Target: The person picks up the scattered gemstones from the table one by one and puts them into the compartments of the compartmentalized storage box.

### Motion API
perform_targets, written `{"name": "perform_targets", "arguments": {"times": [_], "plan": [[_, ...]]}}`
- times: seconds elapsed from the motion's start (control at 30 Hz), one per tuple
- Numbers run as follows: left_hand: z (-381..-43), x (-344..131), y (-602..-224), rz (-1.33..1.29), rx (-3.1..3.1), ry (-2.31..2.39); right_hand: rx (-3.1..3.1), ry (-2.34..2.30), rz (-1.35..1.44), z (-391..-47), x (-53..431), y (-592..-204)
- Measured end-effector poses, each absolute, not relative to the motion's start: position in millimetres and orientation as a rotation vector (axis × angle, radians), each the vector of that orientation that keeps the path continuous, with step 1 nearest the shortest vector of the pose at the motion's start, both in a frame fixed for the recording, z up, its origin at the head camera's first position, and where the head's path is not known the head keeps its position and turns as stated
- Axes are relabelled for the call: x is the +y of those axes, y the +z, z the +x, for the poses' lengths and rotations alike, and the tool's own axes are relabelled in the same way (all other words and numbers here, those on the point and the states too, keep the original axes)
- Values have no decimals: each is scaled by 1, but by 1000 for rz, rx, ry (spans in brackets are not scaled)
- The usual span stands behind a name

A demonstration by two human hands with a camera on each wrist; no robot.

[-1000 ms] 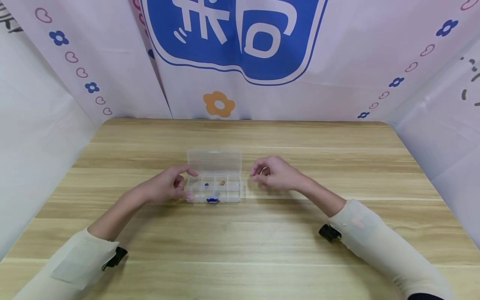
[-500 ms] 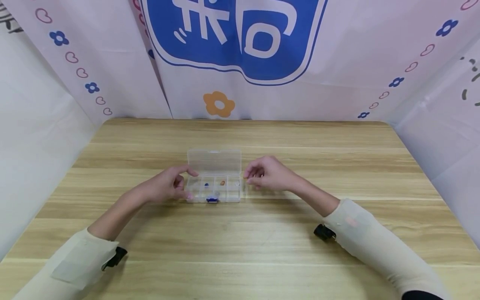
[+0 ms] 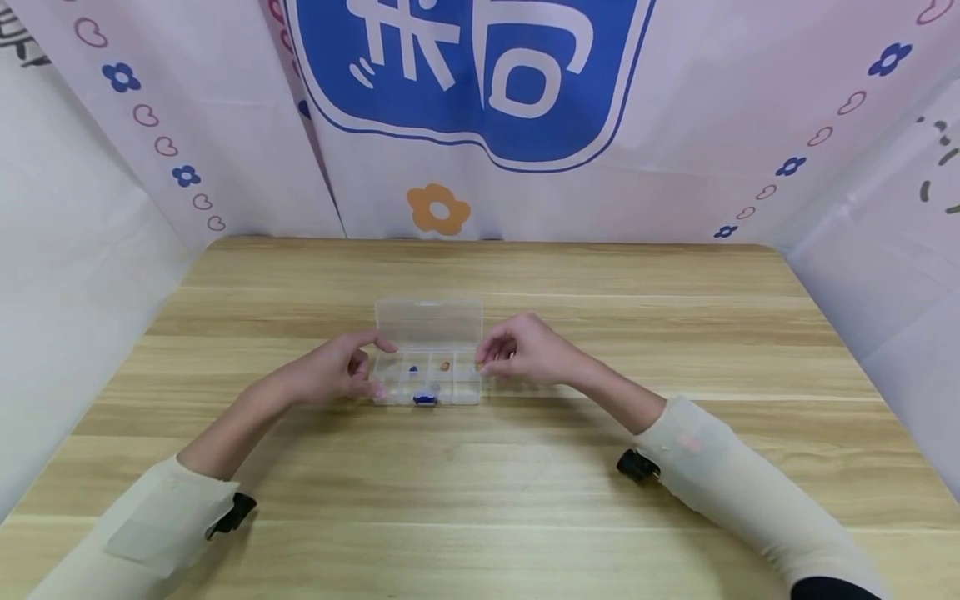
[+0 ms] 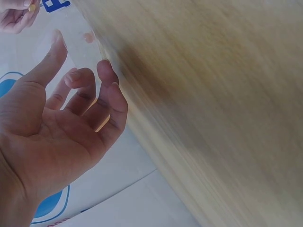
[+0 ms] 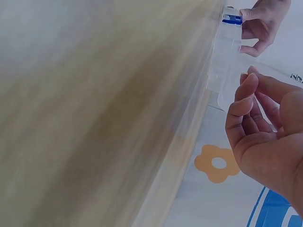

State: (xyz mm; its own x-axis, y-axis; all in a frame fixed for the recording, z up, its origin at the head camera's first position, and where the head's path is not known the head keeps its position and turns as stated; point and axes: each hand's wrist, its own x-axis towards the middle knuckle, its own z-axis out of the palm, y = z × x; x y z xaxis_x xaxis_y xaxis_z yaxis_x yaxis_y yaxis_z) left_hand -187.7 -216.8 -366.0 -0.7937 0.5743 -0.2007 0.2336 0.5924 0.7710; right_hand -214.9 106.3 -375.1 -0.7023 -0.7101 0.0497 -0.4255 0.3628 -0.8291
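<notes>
A clear plastic compartment box (image 3: pixel 465 398) lies on the table with its lid (image 3: pixel 429 323) raised at the back and a blue latch (image 3: pixel 425 400) in front. My left hand (image 3: pixel 326 368) grips its left end, index finger at the back and thumb at the front corner. Between the thumb and fingertips of my right hand (image 3: pixel 528 350) is a small yellow piece (image 4: pixel 31 8), held at the right-end compartment; its exact kind I cannot tell. A small blue piece (image 3: pixel 413 369) and a small orange piece (image 3: pixel 446 366) lie in separate compartments.
The wooden table (image 3: pixel 465 500) reaches back to a white printed cloth (image 3: pixel 600 200) hung behind it. White cloth also hangs at both sides. Black wrist cameras show under the left sleeve (image 3: pixel 142 525) and the right sleeve (image 3: pixel 742 483).
My right hand has moved left with the small yellow piece, from beside the box to over its right end. The left hand and the box have stayed in place.
</notes>
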Motion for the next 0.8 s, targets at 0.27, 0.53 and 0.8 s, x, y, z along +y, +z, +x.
{"name": "perform_targets", "arguments": {"times": [0.27, 0.53, 0.8], "plan": [[-187, -216, -366, 650, 2390, 1066, 2312, -1226, -1050, -214, 100, -375], [-187, -216, -366, 650, 2399, 1061, 2298, -1181, -1072, -214, 95, -373], [-187, -216, -365, 663, 2398, 1062, 2282, -1171, -1067, -214, 93, -374]]}}
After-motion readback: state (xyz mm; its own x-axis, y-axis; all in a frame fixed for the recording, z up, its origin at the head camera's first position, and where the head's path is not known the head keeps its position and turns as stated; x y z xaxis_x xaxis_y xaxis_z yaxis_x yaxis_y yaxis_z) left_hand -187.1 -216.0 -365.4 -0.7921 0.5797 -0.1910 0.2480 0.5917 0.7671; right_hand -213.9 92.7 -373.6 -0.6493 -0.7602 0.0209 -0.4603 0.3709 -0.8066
